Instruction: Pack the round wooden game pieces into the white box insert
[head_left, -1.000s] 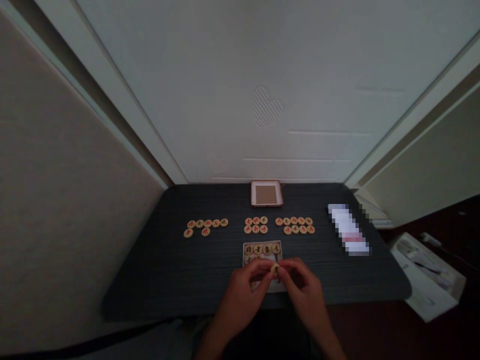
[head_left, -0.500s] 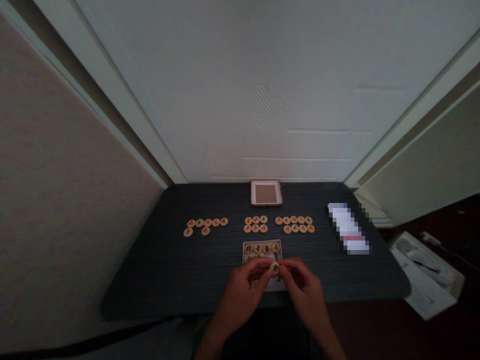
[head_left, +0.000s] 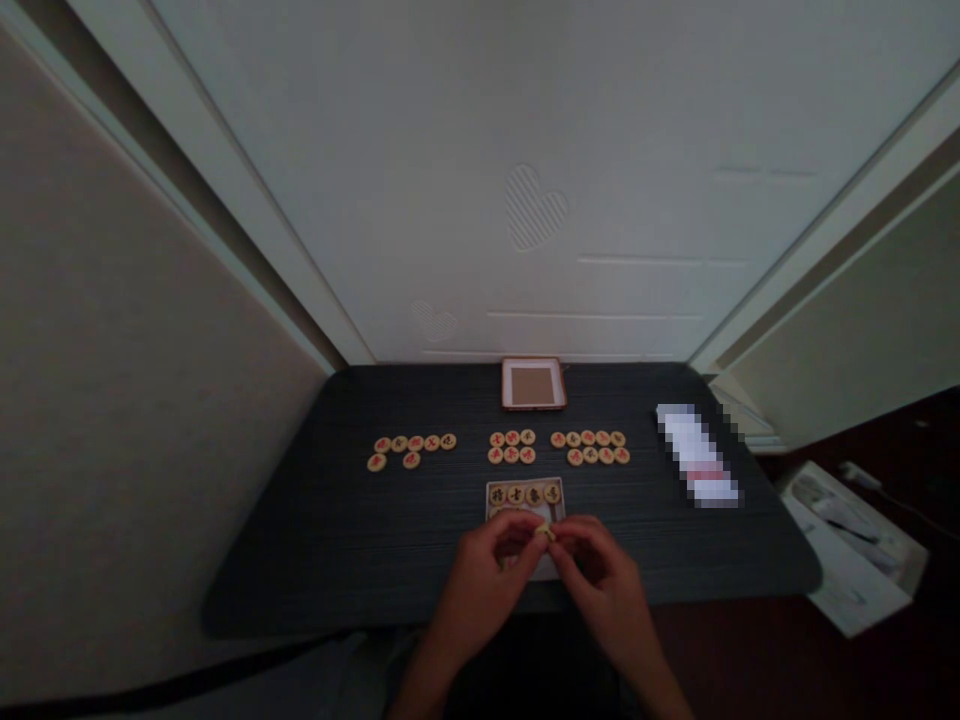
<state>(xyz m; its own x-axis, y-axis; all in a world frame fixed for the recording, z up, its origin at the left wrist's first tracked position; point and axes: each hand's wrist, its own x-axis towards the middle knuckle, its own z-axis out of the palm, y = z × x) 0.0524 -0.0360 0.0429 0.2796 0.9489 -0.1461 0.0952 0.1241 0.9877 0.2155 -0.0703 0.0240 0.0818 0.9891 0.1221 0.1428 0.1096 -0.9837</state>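
Observation:
Both hands meet over a small white box [head_left: 489, 490] near the front of the dark table [head_left: 337, 540]. My left hand [head_left: 486, 572] and my right hand [head_left: 600, 575] pinch one round wooden chess piece [head_left: 545, 531] between their fingertips, and it now shows edge-on. A row of several pieces with black characters [head_left: 525, 494] lies in the far part of the box. The near part of the box is hidden under my fingers.
Three groups of pieces with red characters lie across the table: left [head_left: 411, 449], middle [head_left: 511, 448], right [head_left: 590, 448]. A red-rimmed box lid [head_left: 533, 385] stands at the back edge. A blurred white packet [head_left: 697, 457] lies at right, papers [head_left: 847, 545] on the floor beyond.
The piece between my fingertips has turned from face-up to edge-on and moved slightly towards the box. Both hands stay in nearly the same place.

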